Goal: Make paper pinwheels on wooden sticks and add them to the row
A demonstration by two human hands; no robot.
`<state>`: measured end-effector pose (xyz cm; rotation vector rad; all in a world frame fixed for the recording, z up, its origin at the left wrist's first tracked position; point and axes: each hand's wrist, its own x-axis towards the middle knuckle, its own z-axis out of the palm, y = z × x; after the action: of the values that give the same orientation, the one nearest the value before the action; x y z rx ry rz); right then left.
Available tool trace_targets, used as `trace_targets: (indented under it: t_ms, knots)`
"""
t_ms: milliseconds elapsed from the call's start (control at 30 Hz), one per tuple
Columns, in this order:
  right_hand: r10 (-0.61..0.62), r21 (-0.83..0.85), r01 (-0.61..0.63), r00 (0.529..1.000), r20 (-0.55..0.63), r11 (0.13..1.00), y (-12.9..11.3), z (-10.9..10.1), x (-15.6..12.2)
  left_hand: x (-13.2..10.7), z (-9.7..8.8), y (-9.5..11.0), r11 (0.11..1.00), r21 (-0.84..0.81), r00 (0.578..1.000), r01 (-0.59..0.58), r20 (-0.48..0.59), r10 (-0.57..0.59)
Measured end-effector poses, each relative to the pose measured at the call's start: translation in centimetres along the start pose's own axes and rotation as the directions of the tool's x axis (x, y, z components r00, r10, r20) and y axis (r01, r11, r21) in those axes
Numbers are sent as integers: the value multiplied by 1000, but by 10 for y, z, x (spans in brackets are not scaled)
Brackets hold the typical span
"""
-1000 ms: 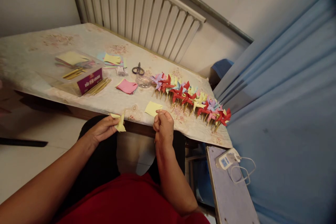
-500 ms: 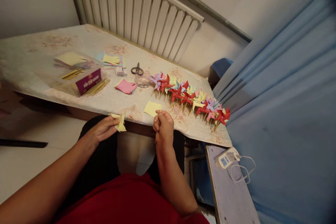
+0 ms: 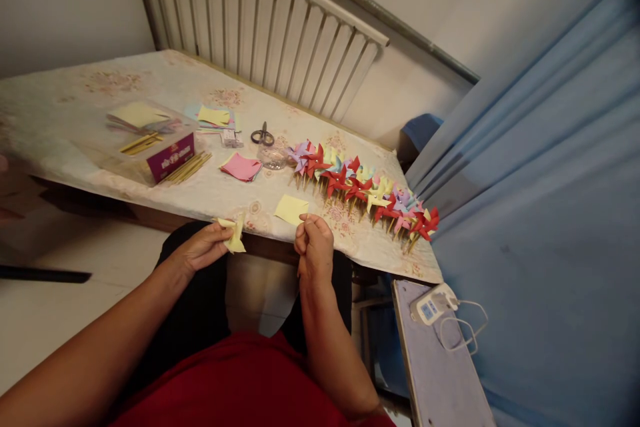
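Observation:
At the table's front edge, above my lap, my left hand pinches a folded yellow paper pinwheel between thumb and fingers. To its right, my right hand is closed with thumb and forefinger together; whatever is in it, if anything, is too small to make out. Just beyond that hand lies a yellow paper sheet, cut at its corner. Finished pinwheels in red, yellow, pink and purple stand in a long cluster on sticks at the table's right side.
Pink paper, scissors and a clear round container lie mid-table. A clear box with paper and sticks is on the left, loose sticks beside it. A lilac bench bears a white corded device.
The view has shifted slightly. Both hands keep nearly the same pose, and the left still holds the yellow pinwheel.

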<state>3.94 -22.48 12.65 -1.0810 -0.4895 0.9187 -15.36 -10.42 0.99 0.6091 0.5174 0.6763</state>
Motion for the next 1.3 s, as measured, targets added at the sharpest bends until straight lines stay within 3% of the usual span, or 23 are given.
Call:
trace_targets:
  t_ms: [400,1300]
  knots:
    - [10,-23,-10,1000,15,1000,6,3,0,-2,-6,1,999,47,999,-17,-33,18]
    - [18,-100,-18,1000,3,995,13,7,2,-4,-6,3,1000,0,1000,-12,-1,12]
